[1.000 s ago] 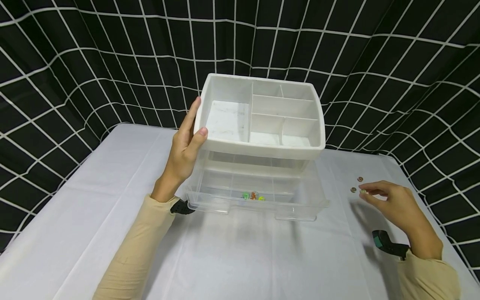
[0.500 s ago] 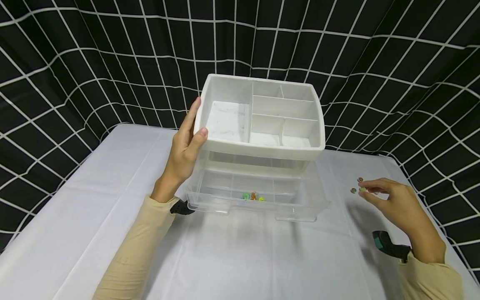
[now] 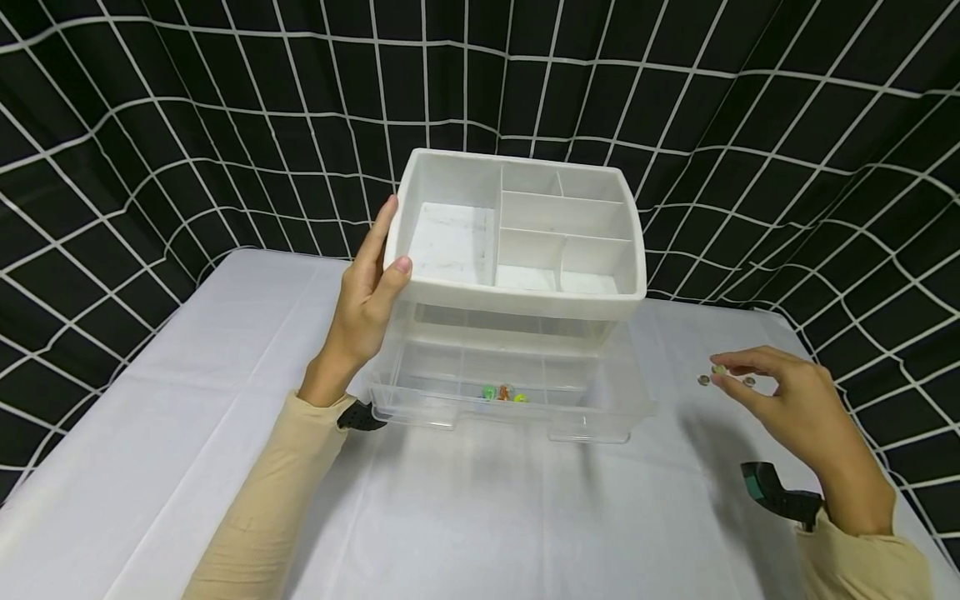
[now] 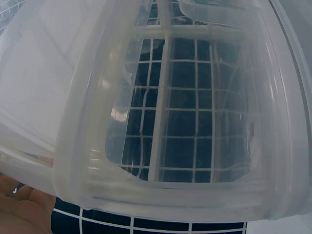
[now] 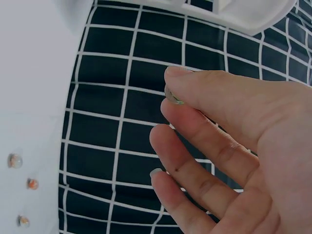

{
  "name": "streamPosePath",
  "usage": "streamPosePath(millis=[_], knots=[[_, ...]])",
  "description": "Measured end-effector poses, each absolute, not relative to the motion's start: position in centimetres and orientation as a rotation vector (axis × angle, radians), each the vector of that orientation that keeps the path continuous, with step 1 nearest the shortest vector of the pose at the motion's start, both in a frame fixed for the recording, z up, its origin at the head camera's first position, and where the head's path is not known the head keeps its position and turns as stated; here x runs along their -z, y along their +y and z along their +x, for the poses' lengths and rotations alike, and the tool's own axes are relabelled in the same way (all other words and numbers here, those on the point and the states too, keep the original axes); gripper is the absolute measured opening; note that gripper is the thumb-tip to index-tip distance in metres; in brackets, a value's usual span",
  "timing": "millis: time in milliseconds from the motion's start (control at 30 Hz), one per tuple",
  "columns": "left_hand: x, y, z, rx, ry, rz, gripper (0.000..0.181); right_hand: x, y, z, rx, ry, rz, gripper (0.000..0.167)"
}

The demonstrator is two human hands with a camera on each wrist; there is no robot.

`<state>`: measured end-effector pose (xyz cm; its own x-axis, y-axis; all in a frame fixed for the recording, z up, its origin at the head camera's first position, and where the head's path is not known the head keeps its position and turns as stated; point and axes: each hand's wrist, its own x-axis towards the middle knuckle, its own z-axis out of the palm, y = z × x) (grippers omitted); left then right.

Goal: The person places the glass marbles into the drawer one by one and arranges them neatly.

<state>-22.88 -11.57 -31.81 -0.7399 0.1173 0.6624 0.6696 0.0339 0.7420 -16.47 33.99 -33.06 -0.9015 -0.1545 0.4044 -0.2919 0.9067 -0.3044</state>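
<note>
A white desk organizer [image 3: 517, 304] with a divided top tray stands in the middle of the head view. Its clear drawer [image 3: 427, 404] is pulled out at the front, with green [image 3: 490, 392], orange [image 3: 505, 392] and yellow [image 3: 521, 399] marbles inside. My left hand [image 3: 362, 312] rests against the organizer's left side, fingers straight, thumb over the front rim corner. Between thumb and index finger, my right hand [image 3: 795, 400] pinches a clear, greenish marble [image 5: 174, 96], raised off the table. Loose marbles lie near it, one [image 3: 703, 380] to its left and another [image 3: 749, 382] partly behind the fingers.
A white cloth covers the table [image 3: 465, 517]. Behind it and along both sides hangs a black curtain [image 3: 315, 100] with a white grid. The right wrist view shows three loose marbles, including an orange one [image 5: 32, 184], on the cloth.
My right hand has lifted the pinched marble and shifted slightly left and up, now covering one loose marble and exposing another. The left hand stays on the organizer.
</note>
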Motion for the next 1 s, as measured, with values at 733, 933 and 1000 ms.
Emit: streamPosePath(millis=[733, 933, 1000], knots=[[31.7, -11.6, -22.8, 1.736, -1.888, -0.796, 0.062, 31.7, 31.7, -15.4, -0.498, -2.567, 0.441, 0.026], [31.7, -11.5, -22.8, 1.732, -1.889, -0.802, 0.062, 31.4, 31.3, -15.1, -0.497, -2.534, 0.459, 0.027], [31.7, -11.5, -22.9, 1.732, -1.888, -0.801, 0.062, 31.3, 31.2, -15.0, -0.501, -2.519, 0.466, 0.028]])
